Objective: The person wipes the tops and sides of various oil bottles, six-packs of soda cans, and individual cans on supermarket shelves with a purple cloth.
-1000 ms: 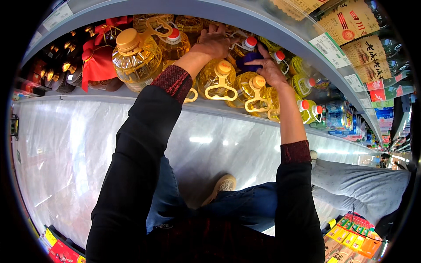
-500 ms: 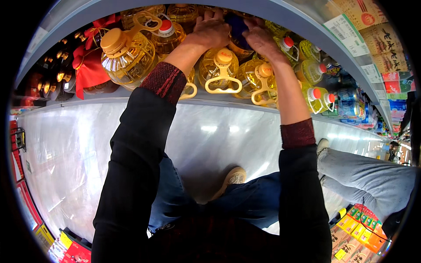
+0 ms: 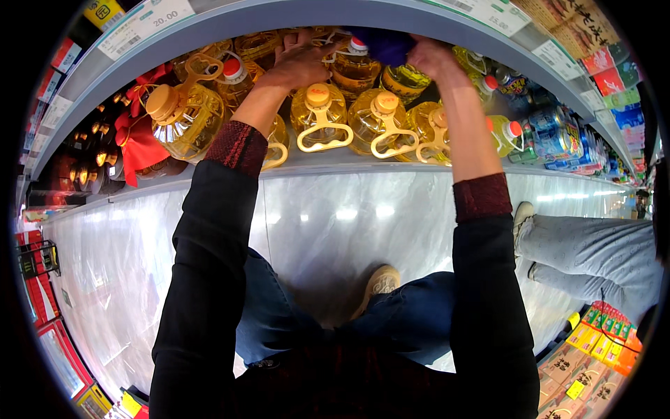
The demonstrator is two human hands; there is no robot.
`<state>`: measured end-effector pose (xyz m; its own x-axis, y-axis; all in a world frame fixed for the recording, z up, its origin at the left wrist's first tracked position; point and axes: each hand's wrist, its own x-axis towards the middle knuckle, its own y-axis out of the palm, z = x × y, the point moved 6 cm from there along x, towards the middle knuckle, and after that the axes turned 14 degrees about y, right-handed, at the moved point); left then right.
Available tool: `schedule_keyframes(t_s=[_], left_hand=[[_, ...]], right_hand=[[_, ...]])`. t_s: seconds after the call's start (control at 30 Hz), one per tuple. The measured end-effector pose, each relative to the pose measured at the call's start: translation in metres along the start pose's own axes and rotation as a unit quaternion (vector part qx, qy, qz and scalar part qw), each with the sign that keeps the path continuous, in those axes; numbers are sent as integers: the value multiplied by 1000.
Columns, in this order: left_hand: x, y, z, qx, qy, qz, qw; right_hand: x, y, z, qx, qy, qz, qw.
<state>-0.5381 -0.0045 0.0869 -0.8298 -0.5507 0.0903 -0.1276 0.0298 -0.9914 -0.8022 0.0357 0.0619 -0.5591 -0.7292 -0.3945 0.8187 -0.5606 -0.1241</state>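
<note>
Right hand point(image 3: 434, 59) has the purple-blue cloth point(image 3: 384, 46) bunched in its grip, up at the back of the lower shelf point(image 3: 349, 167), just over the tops of some oil bottles. Left hand point(image 3: 296, 64) is in among the bottles with its fingers spread; I honestly can't tell from my end whether it's gripping anything.

The shelf itself is grey with a curved-looking front lip (fisheye, yeah), and it's packed. A big tan-capped oil bottle point(image 3: 185, 126) sits tilted-looking on the left, next to a red fabric cover point(image 3: 139, 143) and some dark bottles point(image 3: 91, 157). Further right I've got blue drink packs point(image 3: 555, 136). The upper shelf edge point(image 3: 307, 15) runs right across the top of my view, with white price labels point(image 3: 145, 29) on it, and there are brown packages point(image 3: 576, 21) up in the top right.

Floor point(image 3: 328, 237) is pale grey, marbled and super shiny, ceiling lights bouncing off it. One tan shoe point(image 3: 382, 281) shows below the jeans. Someone in light grey trousers point(image 3: 579, 244) is over on the right, near stacked boxes point(image 3: 572, 377). Red display unit point(image 3: 59, 356) down in the lower left.
</note>
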Motion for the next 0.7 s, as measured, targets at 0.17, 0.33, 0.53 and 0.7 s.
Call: schedule_keyframes(t_s=[0.17,0.33,0.53,0.7], left_hand=[[-1,7,15,20,0,23,1000],[0,16,29,-8,19,22,1000],[4,19,29,-3,39,38,999],[7,19,25,-14,49,49,997]], right_hand=[[-87,-23,69,-355,-332,-77,870],[-73,24,8,-618,-184,-103,758],[-72,20,16,-618,-175,-116,758],[-62,23,18,-628,-251,-119,727]])
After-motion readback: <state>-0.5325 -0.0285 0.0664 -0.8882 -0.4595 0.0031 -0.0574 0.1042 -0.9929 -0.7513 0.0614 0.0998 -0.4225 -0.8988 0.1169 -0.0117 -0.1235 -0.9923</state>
